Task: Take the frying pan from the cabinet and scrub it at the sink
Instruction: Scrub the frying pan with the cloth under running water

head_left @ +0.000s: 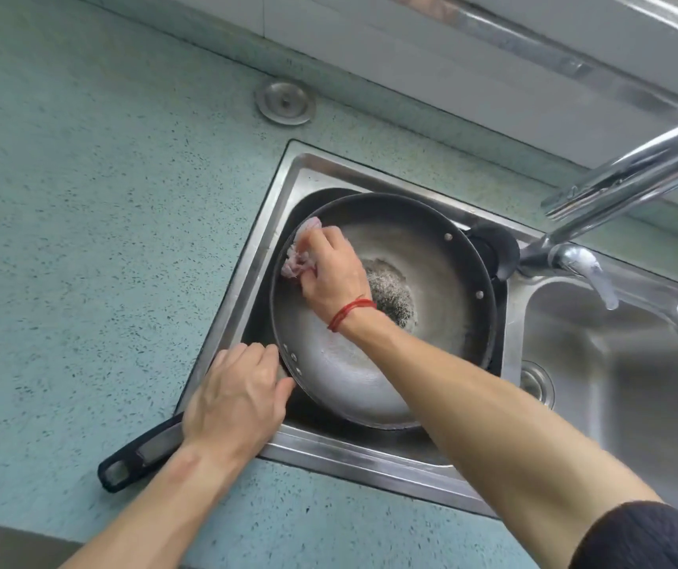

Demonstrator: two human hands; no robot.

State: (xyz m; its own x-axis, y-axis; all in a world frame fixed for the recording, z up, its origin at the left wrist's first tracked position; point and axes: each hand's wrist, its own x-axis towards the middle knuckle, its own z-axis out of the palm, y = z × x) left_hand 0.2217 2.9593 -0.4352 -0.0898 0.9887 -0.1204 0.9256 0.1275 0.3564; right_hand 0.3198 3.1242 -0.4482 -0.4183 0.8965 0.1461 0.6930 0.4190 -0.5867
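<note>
The dark frying pan (431, 256) lies tilted in the left basin of the steel sink (288, 174). Its black handle (140, 457) sticks out over the counter at the lower left. My left hand (234, 400) grips the handle where it meets the pan's rim. My right hand (331, 277), with a red string on the wrist, presses a pink crumpled cloth (298, 260) against the pan's inner left wall. A rough grey patch (390, 289) shows in the middle of the pan.
A chrome faucet (624, 174) reaches over from the upper right, its spout above the pan's far edge. The right basin (616, 363) has a drain (536, 381) on its near left. A round steel cap (286, 102) sits in the teal speckled counter (83, 240) behind the sink.
</note>
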